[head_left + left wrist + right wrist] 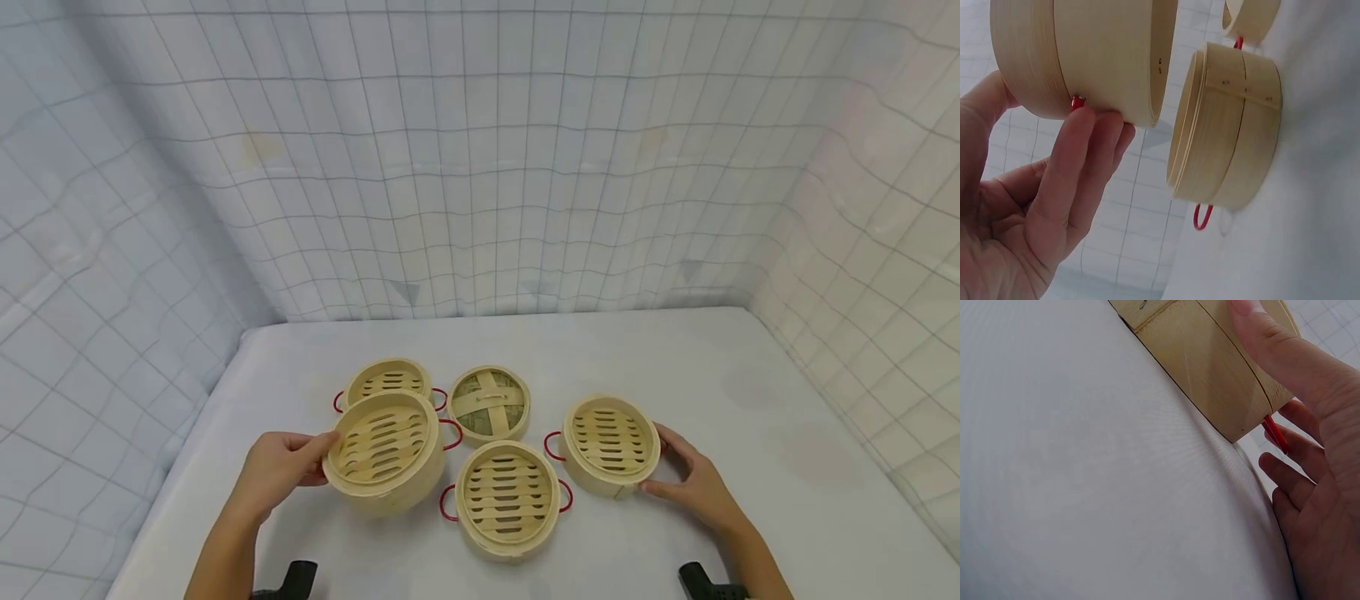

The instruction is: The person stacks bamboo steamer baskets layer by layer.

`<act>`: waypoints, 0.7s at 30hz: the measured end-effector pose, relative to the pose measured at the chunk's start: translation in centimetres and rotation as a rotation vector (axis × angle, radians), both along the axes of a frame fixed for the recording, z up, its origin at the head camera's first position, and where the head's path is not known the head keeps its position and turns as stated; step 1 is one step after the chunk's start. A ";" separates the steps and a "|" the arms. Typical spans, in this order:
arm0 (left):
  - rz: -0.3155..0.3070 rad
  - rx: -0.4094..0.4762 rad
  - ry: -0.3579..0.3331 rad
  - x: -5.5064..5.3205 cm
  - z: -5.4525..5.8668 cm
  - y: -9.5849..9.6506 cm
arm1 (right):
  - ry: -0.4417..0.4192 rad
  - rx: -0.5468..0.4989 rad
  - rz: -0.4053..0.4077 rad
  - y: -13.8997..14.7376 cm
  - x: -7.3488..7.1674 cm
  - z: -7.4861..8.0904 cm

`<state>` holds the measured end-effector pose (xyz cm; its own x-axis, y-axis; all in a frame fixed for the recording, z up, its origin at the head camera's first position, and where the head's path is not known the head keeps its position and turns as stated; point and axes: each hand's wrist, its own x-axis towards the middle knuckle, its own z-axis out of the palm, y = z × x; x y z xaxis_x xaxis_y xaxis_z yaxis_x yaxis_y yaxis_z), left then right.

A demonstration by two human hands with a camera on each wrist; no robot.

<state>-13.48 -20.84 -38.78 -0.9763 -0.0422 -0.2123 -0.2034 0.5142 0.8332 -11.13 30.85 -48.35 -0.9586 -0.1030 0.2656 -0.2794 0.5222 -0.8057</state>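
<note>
Above the tabletop, left side: one steamer basket point(386, 446), raised and tilted; the left wrist view shows it clear of the rear basket point(390, 371).
Left hand point(273, 467): grips that raised basket's side at its red loop handle point(1077, 102).
Right hand point(697, 483): holds the right-hand basket point(611, 440) at its handle end, thumb against the wall; whether its base sits fully on the white cloth point(600, 554) cannot be told.
Without a hand on them: the rear basket, the front-centre basket point(507, 498) and the woven lid point(488, 402), all on the cloth.
Basket handling so far: seemingly partway, with one basket lifted and another grasped.
Baskets and lid unjoined: no basket appears seated on another, and the lid seems to cover none.
</note>
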 end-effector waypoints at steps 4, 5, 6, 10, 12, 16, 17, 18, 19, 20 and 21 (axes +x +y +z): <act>-0.008 -0.006 0.029 -0.7 0.3 1.7 | 0.010 0.010 0.006 0.6 -0.8 -1.2; -0.009 -0.005 0.033 -0.9 0.4 2.2 | 0.010 0.011 0.008 0.8 -1.0 -1.5; -0.012 -0.001 0.037 -1.1 0.4 2.6 | 0.010 0.009 0.010 0.9 -1.1 -1.8; -0.028 0.032 0.055 -1.9 0.4 4.3 | 0.017 0.004 0.015 1.3 -1.2 -2.3; -0.037 0.043 0.070 -2.2 0.4 5.3 | 0.022 -0.001 0.015 1.4 -1.2 -2.4; -0.054 0.067 0.095 -2.8 0.3 7.3 | 0.014 -0.004 0.010 1.4 -1.1 -2.4; -0.059 0.077 0.101 -2.9 0.3 7.8 | 0.008 -0.006 0.007 1.4 -1.1 -2.4; -0.062 0.087 0.102 -3.1 0.2 8.3 | 0.003 -0.007 0.005 1.4 -1.0 -2.4; -0.068 0.094 0.105 -3.2 0.2 8.9 | -0.002 -0.010 0.004 1.4 -1.0 -2.4; -0.071 0.103 0.106 -3.3 0.1 9.4 | -0.005 -0.011 0.003 1.4 -0.9 -2.4; -0.075 0.110 0.107 -3.4 0.0 10.0 | -0.007 -0.011 0.001 1.3 -0.9 -2.4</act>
